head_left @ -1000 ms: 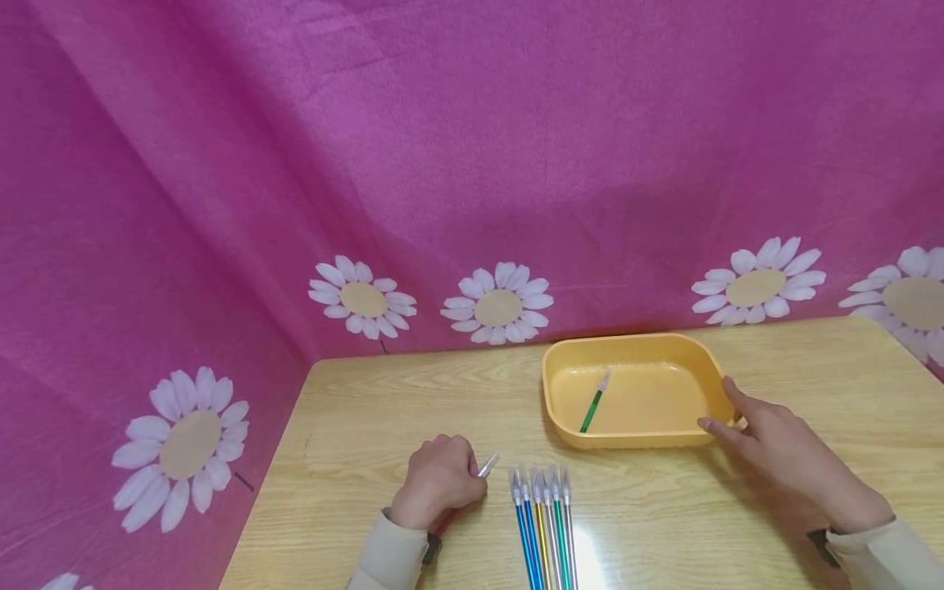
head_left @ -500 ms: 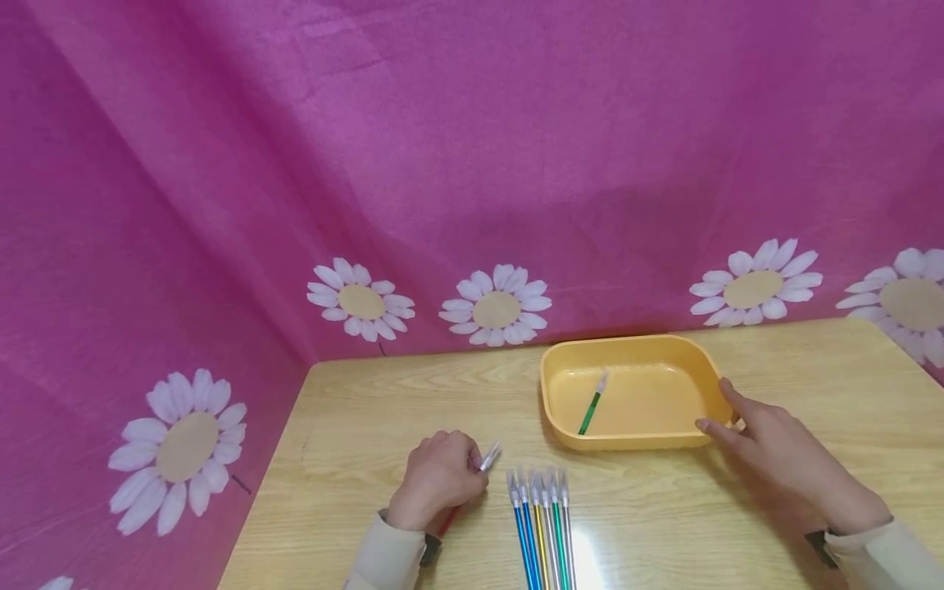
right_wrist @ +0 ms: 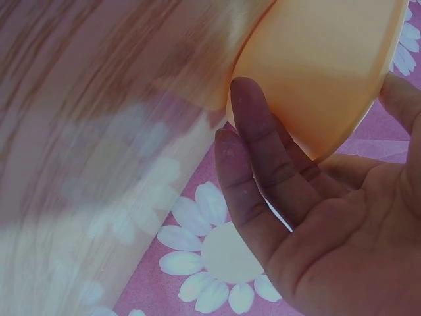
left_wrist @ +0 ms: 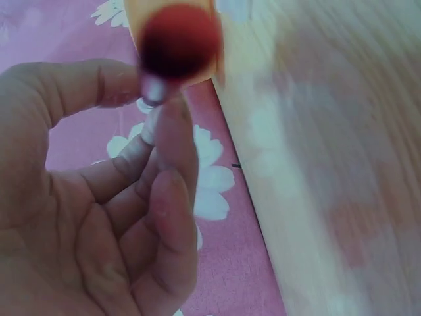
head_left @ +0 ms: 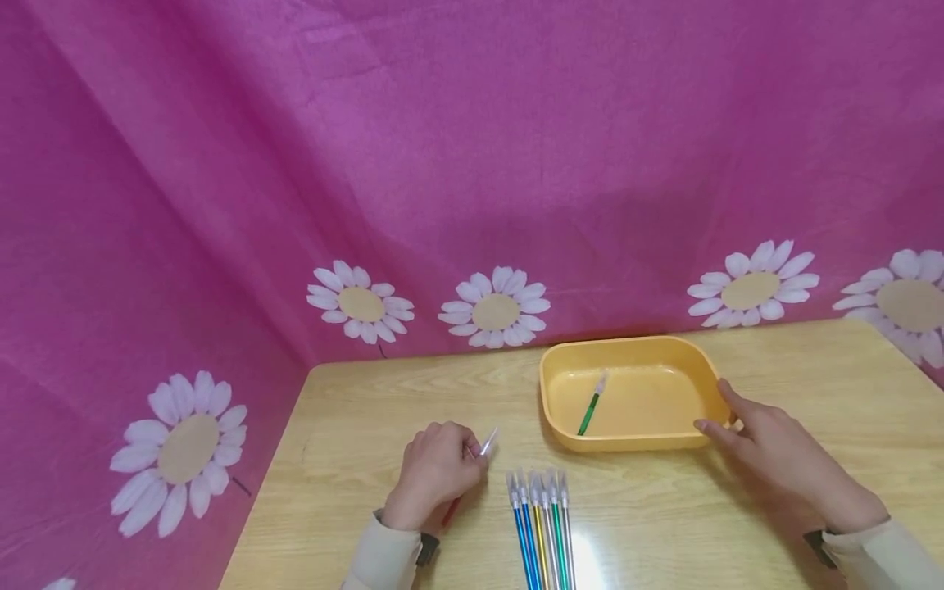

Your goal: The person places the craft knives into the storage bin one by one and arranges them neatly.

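Observation:
My left hand (head_left: 438, 467) pinches a red-handled craft knife (left_wrist: 179, 43) between thumb and fingers. Its silver, clear-capped end points up and away in the head view, while the red handle shows below the palm. My right hand (head_left: 789, 455) holds the right end of a yellow plastic tray (head_left: 627, 443), thumb at the rim and fingers against the outer wall (right_wrist: 316, 72). Inside the tray, toward its left, lies one green craft knife (head_left: 590, 414). Between the hands, several capped craft knives with blue, gold, silver and green handles (head_left: 541, 533) lie side by side.
A light wooden table (head_left: 369, 401) carries everything. Purple cloth (head_left: 590, 164) printed with white daisies hangs behind it and along its left side. The row of knives runs off the bottom of the head view.
My left hand has risen slightly with the red craft knife, whose capped end now stands a little steeper. The right hand and the tray have stayed put.

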The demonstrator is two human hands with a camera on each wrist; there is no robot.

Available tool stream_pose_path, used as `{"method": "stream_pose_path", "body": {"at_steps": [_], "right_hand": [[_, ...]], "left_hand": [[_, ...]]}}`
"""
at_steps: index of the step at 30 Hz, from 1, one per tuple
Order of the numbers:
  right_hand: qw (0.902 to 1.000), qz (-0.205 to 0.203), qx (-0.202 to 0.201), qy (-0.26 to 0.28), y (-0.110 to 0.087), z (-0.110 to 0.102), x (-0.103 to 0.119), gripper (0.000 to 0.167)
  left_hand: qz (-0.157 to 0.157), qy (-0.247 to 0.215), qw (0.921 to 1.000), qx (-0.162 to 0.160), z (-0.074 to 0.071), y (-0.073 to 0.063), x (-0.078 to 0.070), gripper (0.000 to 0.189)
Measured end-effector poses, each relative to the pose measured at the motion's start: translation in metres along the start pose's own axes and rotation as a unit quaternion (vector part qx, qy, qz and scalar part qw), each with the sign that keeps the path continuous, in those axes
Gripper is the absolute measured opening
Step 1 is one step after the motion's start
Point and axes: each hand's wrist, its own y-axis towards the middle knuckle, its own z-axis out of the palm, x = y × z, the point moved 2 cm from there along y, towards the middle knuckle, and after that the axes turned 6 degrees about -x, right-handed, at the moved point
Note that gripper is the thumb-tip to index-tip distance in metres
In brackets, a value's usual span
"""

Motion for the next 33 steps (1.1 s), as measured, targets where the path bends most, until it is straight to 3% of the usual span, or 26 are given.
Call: {"method": "stream_pose_path", "body": {"at_steps": [9,13,26,33], "right_hand": [[0.9999,-0.006,-0.009,0.000,-0.001,0.000,0.002,0.084],[1.0000,0.000,-0.002,0.005,-0.002,0.001,0.002,0.085],[1.0000,0.002,-0.004,0.004,-0.001,-0.001,0.002,0.086],[1.0000,0.000,-0.003,-0.002,-0.002,-0.001,0.004,0.085]], "left_hand": [[0.018,-0.024,0.9995,-0.011,-0.008,0.005,-0.006,0.015],[0.027,-0.033,0.9986,-0.031,-0.013,0.009,-0.011,0.014],[0.064,-0.056,0.9945,-0.061,-0.033,0.028,-0.044,0.008],[0.071,-0.072,0.9931,-0.059,-0.043,0.035,-0.059,0.008]]}}
